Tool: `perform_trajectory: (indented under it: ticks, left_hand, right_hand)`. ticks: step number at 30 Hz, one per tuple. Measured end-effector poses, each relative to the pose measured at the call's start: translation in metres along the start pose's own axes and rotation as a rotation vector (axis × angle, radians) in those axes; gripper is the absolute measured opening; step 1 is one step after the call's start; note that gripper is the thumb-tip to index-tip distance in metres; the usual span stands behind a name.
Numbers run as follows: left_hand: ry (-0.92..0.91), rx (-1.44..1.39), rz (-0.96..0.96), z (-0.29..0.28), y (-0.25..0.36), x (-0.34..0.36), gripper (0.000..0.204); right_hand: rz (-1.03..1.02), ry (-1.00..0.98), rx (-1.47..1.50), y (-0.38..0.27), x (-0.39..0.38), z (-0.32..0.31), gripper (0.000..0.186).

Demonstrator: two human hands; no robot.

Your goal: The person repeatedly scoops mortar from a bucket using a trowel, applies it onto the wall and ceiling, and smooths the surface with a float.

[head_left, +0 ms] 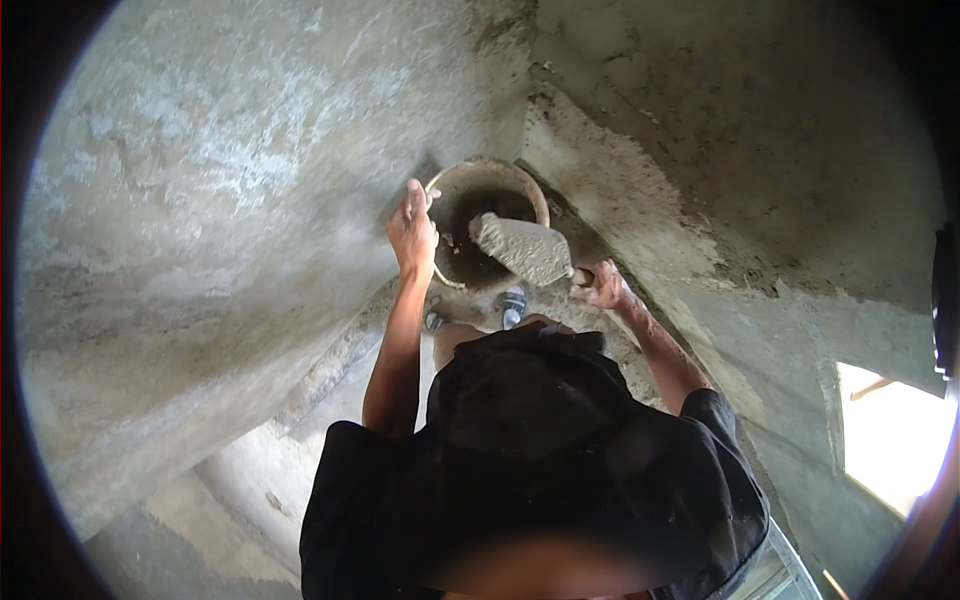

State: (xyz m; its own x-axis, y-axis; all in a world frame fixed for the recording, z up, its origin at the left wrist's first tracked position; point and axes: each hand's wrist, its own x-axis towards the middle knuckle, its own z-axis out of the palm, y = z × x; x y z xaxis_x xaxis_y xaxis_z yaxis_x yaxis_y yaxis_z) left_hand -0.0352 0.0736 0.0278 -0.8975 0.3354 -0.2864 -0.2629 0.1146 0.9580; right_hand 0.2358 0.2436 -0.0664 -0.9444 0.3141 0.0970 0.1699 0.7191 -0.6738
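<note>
My left hand (pixel 411 232) is closed on the left rim of a round, mortar-stained bucket (pixel 540 200) in the corner between concrete surfaces. My right hand (pixel 600 284) grips the handle of a trowel (pixel 522 246), its blade heaped with wet grey mortar and held over the bucket's right part. The inside of the bucket is dark, with its contents partly hidden under the blade.
Rough concrete walls rise on the left (pixel 200 220) and right (pixel 720 140). My sandalled feet (pixel 513 306) are just below the bucket. A bright opening (pixel 890 430) is at right, and a metal frame (pixel 790 565) shows at lower right.
</note>
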Motion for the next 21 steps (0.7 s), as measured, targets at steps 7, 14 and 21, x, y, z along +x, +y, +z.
perform_trajectory:
  ticks: [7,14,21]
  left_hand:
    - [-0.075,0.334,0.080,0.011,-0.048,0.002,0.048]
    - [-0.010,0.271,0.130,0.003,-0.043,-0.018,0.047]
    - [0.006,0.277,0.083,-0.031,-0.067,-0.005,0.049]
  right_hand:
    - [0.493,0.234,0.520,0.029,0.005,-0.064,0.044]
    - [0.851,0.395,0.619,0.028,0.047,-0.165,0.041]
    - [0.525,0.250,1.426,0.016,0.064,-0.257,0.033]
